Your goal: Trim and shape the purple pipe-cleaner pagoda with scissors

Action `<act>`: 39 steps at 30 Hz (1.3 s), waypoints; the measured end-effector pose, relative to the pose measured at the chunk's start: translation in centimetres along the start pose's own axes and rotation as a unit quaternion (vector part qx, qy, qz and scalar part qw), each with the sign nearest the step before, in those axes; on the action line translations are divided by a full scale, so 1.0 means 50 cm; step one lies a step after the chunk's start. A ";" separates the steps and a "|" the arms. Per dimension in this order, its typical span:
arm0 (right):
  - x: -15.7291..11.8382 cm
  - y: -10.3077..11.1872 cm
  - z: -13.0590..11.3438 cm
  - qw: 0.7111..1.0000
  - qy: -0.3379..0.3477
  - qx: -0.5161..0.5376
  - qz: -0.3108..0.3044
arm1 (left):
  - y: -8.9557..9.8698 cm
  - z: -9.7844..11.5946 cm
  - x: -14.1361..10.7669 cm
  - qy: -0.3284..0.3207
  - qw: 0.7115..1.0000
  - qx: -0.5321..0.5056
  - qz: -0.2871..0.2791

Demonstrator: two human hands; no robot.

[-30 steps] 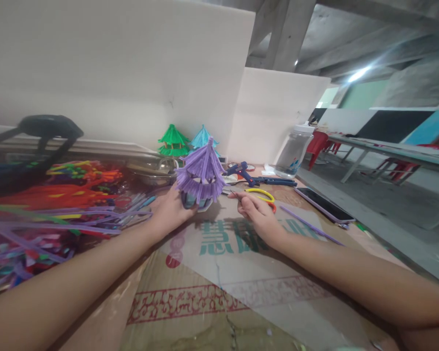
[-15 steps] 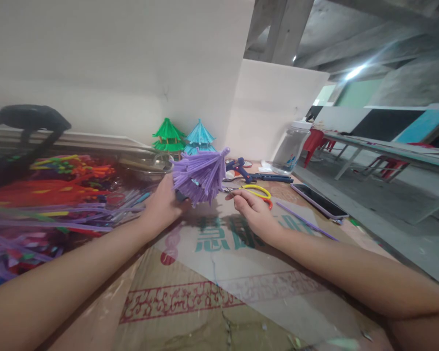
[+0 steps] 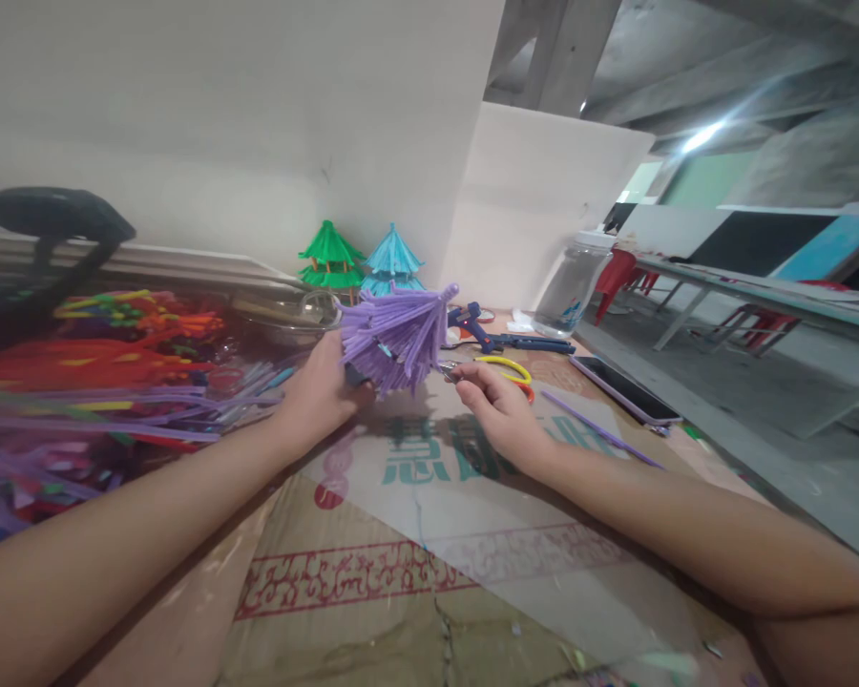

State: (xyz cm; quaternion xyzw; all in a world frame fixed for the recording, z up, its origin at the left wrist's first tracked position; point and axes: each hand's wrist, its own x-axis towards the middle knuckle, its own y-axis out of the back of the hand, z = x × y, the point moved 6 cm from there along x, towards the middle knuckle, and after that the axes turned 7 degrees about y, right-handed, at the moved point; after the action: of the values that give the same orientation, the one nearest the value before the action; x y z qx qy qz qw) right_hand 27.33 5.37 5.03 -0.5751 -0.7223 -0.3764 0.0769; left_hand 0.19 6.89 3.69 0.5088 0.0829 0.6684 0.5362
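My left hand (image 3: 322, 386) is closed around a purple pipe-cleaner pagoda roof (image 3: 399, 336), a cone of fuzzy strips tilted with its tip up to the right. The fingers behind it are mostly hidden. Just right of the cone, my right hand (image 3: 499, 405) is in a pinch, thumb against forefinger. Whatever sits between those fingertips is too small to make out. Scissors with yellow and orange handles (image 3: 508, 367) lie behind the right hand. To its right a single purple pipe cleaner (image 3: 597, 427) rests on the table.
Green (image 3: 331, 258) and blue (image 3: 392, 262) pipe-cleaner pagodas stand by the wall. A glue gun (image 3: 474, 326), dark pliers-like tool (image 3: 534, 343), clear bottle (image 3: 571, 286) and phone (image 3: 626, 388) are at the right. Colourful pipe cleaners (image 3: 93, 372) pile up at left.
The purple roof has turned slightly and shifted a little to the right in my left hand. My right fingertips have moved slightly right, a bit away from it.
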 end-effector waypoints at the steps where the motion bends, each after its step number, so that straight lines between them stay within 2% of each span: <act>1: 0.000 0.001 -0.001 1.000 0.002 -0.001 0.001 | 0.000 0.000 0.000 -0.001 1.000 0.001 0.000; 20: 0.001 0.000 -0.008 1.000 0.000 -0.009 -0.004 | 0.000 0.003 0.000 -0.010 0.999 0.028 -0.012; 39: 0.002 0.003 0.000 0.999 0.029 -0.002 0.015 | -0.004 -0.006 0.001 -0.026 0.999 0.029 0.007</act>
State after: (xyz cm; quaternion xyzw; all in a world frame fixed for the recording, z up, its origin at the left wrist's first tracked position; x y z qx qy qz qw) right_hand 27.43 5.45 5.16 -0.5748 -0.7103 -0.3931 0.1028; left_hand 0.10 7.14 3.48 0.5418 0.0843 0.6560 0.5187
